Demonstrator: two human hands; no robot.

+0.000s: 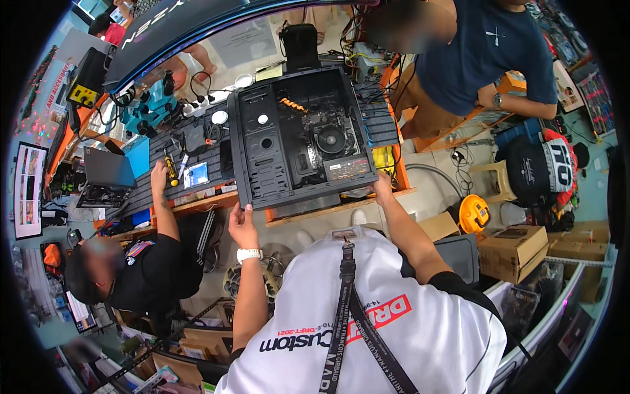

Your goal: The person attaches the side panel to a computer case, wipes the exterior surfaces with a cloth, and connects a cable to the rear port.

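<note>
A black computer case (262,154) lies on the workbench in front of me with its side open. Inside it show a round CPU fan (331,139), a circuit board around the fan, a coiled orange cable (293,105) and a labelled power supply (348,169). My left hand (243,228), with a white watch on its wrist, grips the near left corner, thumb pointing up along the edge. At the near right corner my right hand (381,188) is closed on the case edge, its fingertips partly hidden.
Left on the slatted workbench (141,187) are a yellow-handled screwdriver (171,169), cables and an open laptop (108,167). A co-worker in black (164,262) reaches toward the screwdriver. Another person in navy (495,59) stands far right. Cardboard boxes (515,253) and a yellow round device (474,213) lie right.
</note>
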